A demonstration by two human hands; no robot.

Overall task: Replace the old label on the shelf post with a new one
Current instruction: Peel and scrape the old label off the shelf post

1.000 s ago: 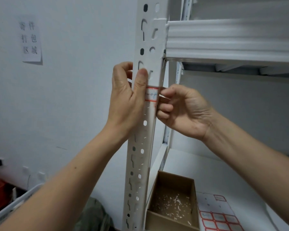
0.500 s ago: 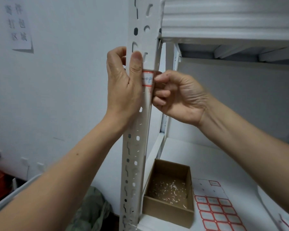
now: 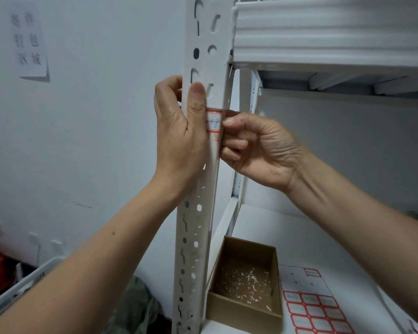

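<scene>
There is only one view, from a wide-angle camera on the person's head. It faces the white shelf post [image 3: 203, 237] almost straight on and close up, so the post runs from top to bottom through the middle of the picture. The left hand [image 3: 179, 136] and right hand [image 3: 263, 150] reach in from the lower corners and meet at the post's label [image 3: 214, 121]. The lens sits below the upper shelf [image 3: 323, 39], right of the post, and above the lower shelf [image 3: 287, 230].

Hands x2: L hand [image 3: 176, 141], R hand [image 3: 263, 150]. Front post [image 3: 204, 39] x1, label [image 3: 214, 121] x1, box [image 3: 245, 310] x1, sticker sheet [image 3: 319, 309] x1.
</scene>
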